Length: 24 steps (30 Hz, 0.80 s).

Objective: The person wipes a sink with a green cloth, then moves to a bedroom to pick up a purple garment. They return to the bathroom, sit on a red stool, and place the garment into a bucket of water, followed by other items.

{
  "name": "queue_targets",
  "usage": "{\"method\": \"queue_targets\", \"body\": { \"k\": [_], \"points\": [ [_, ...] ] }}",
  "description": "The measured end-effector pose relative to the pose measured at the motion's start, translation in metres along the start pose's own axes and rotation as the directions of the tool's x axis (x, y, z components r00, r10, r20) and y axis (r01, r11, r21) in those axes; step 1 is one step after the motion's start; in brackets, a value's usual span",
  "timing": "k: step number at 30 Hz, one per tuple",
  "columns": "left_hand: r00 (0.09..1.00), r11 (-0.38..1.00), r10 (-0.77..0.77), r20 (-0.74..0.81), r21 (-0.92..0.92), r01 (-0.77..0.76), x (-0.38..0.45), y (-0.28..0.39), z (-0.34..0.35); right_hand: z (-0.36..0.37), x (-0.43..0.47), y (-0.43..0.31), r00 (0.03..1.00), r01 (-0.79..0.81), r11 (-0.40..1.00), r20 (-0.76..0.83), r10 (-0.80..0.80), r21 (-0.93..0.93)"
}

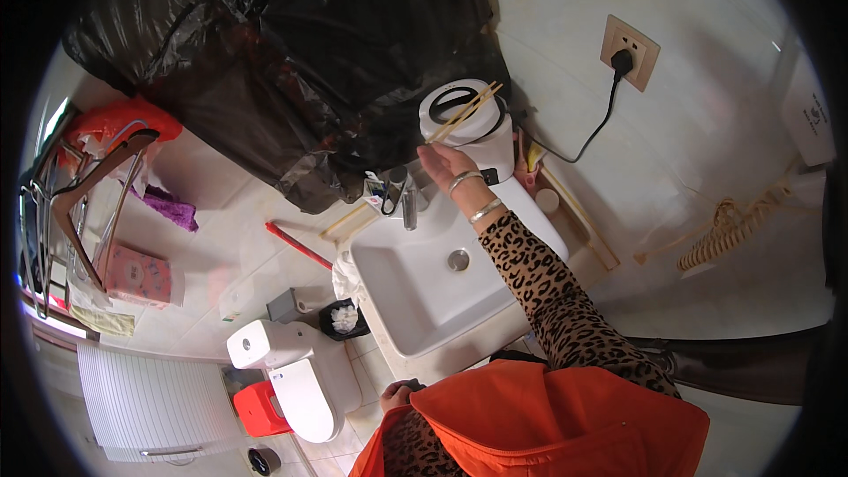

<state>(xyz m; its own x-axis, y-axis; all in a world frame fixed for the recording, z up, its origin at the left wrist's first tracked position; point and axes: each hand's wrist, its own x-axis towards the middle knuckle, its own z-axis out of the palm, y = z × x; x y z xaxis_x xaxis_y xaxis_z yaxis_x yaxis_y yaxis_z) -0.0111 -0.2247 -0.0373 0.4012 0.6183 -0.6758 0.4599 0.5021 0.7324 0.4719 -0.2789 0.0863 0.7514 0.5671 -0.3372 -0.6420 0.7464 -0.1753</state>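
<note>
My right hand (442,164), with two bangles at the wrist, reaches over the back of the white washbasin (424,338). Its fingertips are at the lower ends of thin wooden chopsticks (467,110), which lie across the lid of a white rice cooker (434,109); whether the fingers grip them is unclear. The cooker stands at the basin's back right corner, beside the metal tap (409,202). My left hand (395,396) is low by my orange vest (556,411), its fingers curled near a small dark thing; a firm hold on it cannot be made out.
Black plastic sheeting (298,46) hangs behind the basin. A black cord (606,122) runs from the wall socket (642,53) towards the cooker. At left are a toilet (305,397), a red bin (258,409) and clothes hangers (73,202). A coiled cord (719,238) hangs at right.
</note>
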Motion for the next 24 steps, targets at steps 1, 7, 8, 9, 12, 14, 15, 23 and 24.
{"method": "queue_targets", "body": {
  "k": [1, 7, 8, 9, 12, 14, 15, 23, 24],
  "points": [
    [1.0, 1.0, 0.021, 0.016, 0.007, -0.021, 0.0, 0.0, 0.0, 0.0, -0.001, 0.0, 1.0, 0.003, 1.0, 0.003, -0.003, -0.006],
    [1.0, 1.0, 0.0, 0.006, -0.021, 0.001, 0.007, -0.006, 0.0, -0.003, -0.004, 0.002, 1.0, -0.009, 1.0, 0.026, 0.009, -0.017],
    [1.0, 1.0, 0.014, 0.006, -0.023, -0.014, 0.008, -0.005, 0.0, -0.006, -0.004, 0.002, 0.999, -0.014, 1.0, 0.036, 0.014, -0.015],
    [0.999, 0.999, 0.035, -0.002, -0.018, -0.035, 0.008, -0.004, 0.001, -0.009, -0.004, 0.004, 1.0, -0.02, 1.0, 0.011, 0.02, 0.001],
    [0.996, 0.996, 0.083, -0.023, -0.011, -0.083, 0.004, 0.009, 0.002, -0.03, -0.008, 0.012, 1.0, -0.012, 1.0, -0.018, 0.012, -0.012],
    [0.991, 0.991, 0.135, -0.023, 0.021, -0.135, -0.001, 0.024, 0.003, -0.053, -0.021, 0.025, 0.997, -0.06, 0.998, -0.052, 0.06, -0.003],
    [0.985, 0.984, 0.174, -0.016, 0.053, -0.173, -0.004, 0.034, 0.003, -0.067, -0.03, 0.033, 0.994, -0.089, 0.996, -0.069, 0.09, 0.025],
    [0.917, 0.923, 0.364, 0.162, 0.066, -0.378, -0.015, 0.091, 0.042, -0.157, -0.165, 0.126, 0.851, -0.5, 0.514, -0.285, 0.442, -0.697],
    [0.923, 0.934, 0.332, 0.196, 0.068, -0.351, -0.013, 0.095, 0.048, -0.16, -0.182, 0.134, 0.83, -0.493, 0.445, -0.249, 0.5, -0.748]
  ]
}}
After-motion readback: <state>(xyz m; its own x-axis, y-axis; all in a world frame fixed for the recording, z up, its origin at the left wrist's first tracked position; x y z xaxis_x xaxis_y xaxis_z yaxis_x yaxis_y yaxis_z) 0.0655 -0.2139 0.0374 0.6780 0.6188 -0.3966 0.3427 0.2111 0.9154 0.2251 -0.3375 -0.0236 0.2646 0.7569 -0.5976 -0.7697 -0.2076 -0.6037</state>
